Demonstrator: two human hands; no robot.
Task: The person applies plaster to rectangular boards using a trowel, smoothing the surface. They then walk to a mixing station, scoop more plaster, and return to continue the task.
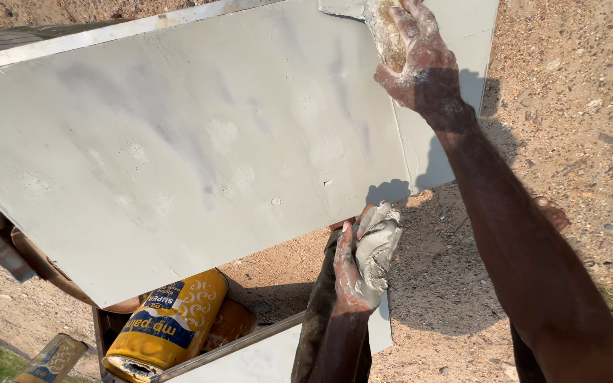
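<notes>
**Spreading grey filler across a metal panel**

Starting nearest, the left hand (363, 262) is low in the view, just below the panel's lower edge, fingers curled shut around a lump of grey filler (377, 245) that coats the palm and fingertips. It serves as the supply, and seems best kept close under the edge so the other hand can reload without a long reach.

Beside it to the left, under the panel, a yellow tin (168, 323) lies tipped on its side with its open mouth toward the camera; the rim is crusted and what is inside cannot be made out. A second, browner tin (230, 323) sits touching it, mostly hidden. Farther left another yellow can (52, 360) lies on the ground, contents unseen.

Above them, the big grey panel (193, 149) slopes across the view, its coat uneven: paler patches and darker streaks show through the middle.

Farthest off, the right hand (413, 53) is stretched to the panel's top edge, fingers closed over a filler-caked pad (386, 35) pressed flat against the surface. In my judgement the work goes best with even pressure, long overlapping strokes from that top edge down, and thin layers over the streaky areas so no ridges form.

The sandy ground (569, 106) lies beyond.
</notes>
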